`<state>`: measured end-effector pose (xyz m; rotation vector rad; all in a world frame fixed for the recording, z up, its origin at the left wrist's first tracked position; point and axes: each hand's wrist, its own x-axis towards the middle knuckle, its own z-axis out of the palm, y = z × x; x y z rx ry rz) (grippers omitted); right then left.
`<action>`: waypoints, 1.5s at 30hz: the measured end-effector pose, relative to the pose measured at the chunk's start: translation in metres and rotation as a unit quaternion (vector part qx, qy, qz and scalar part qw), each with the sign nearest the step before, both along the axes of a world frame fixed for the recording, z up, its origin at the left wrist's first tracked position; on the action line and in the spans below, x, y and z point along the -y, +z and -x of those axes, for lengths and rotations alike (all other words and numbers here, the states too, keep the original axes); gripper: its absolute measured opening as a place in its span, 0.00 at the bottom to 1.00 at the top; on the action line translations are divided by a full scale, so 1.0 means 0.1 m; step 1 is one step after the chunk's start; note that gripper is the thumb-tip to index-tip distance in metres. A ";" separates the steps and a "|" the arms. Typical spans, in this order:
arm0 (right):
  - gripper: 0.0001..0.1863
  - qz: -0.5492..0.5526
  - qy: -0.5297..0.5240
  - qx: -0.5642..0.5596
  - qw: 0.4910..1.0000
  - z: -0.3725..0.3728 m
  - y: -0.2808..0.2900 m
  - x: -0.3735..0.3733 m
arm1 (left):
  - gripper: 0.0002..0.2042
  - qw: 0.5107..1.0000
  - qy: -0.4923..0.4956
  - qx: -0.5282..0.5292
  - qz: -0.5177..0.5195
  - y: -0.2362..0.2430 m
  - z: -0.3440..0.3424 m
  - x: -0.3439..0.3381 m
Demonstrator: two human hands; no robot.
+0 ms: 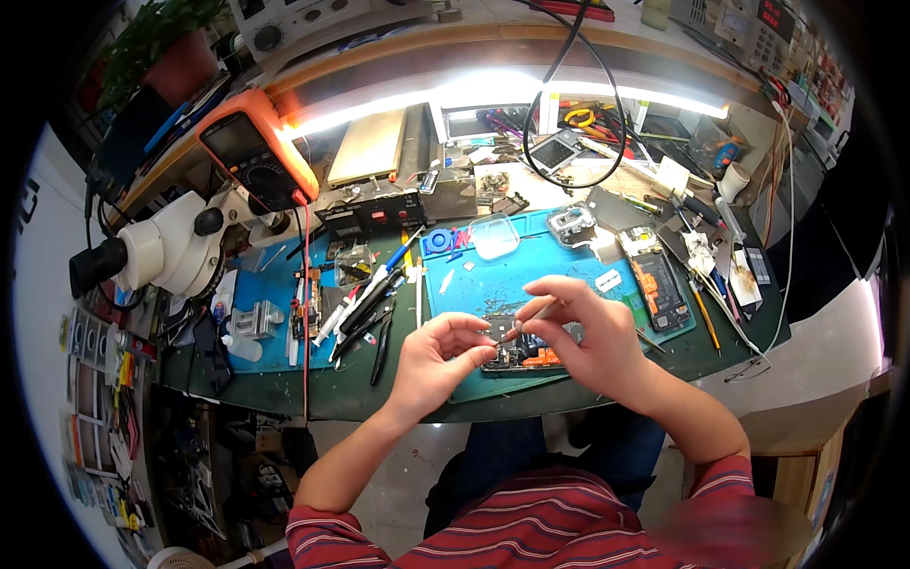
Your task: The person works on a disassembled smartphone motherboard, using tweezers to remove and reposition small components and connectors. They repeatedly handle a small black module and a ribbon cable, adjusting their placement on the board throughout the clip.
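Fingertips of the left hand [428,370] and the right hand [595,339] come close together just above an opened phone [517,357]. The phone lies near the front edge of a blue mat [559,266], partly hidden by the hands, with orange showing inside it.

The mat rests on a dark green bench [275,395]. Toward its back are a clear lid [494,235] and a blue ring [439,243]; a second phone [671,292], also opened, lies on its right side. To the left, pens and pliers [381,349] lie in a loose row, with another blue mat beyond them. A white microscope [161,251] stands at the far left, and an orange multimeter [251,156] leans behind it. A bright light [474,92] runs under the shelf at the back, and a black cable [622,116] hangs in a loop before it. A potted plant is at the upper left.

The left thumb and index finger are nearly closed, a tiny dark piece at their tips; whether they grip it cannot be told. The right thumb and fingers are pinched around a slim tool [542,313], its tip pointing toward the left fingertips.
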<state>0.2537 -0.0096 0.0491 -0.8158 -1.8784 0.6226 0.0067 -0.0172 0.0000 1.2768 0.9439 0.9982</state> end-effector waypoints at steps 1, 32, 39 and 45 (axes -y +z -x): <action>0.20 -0.019 0.002 0.025 1.000 0.00 0.00 0.02 | 0.16 0.997 -0.001 -0.062 -0.044 -0.02 -0.01 0.04; 0.34 -0.056 0.044 0.161 0.984 0.13 -0.02 -0.02 | 0.09 0.890 0.073 -0.359 -0.273 -0.05 0.10 -0.48; 0.34 -0.087 0.034 0.165 0.982 0.17 -0.01 -0.02 | 0.05 0.863 0.045 -0.420 -0.277 -0.05 -0.05 -0.64; 0.36 -0.055 0.026 0.250 0.966 0.12 0.03 -0.03 | 0.06 0.845 0.041 -0.456 -0.276 -0.06 -0.08 -0.68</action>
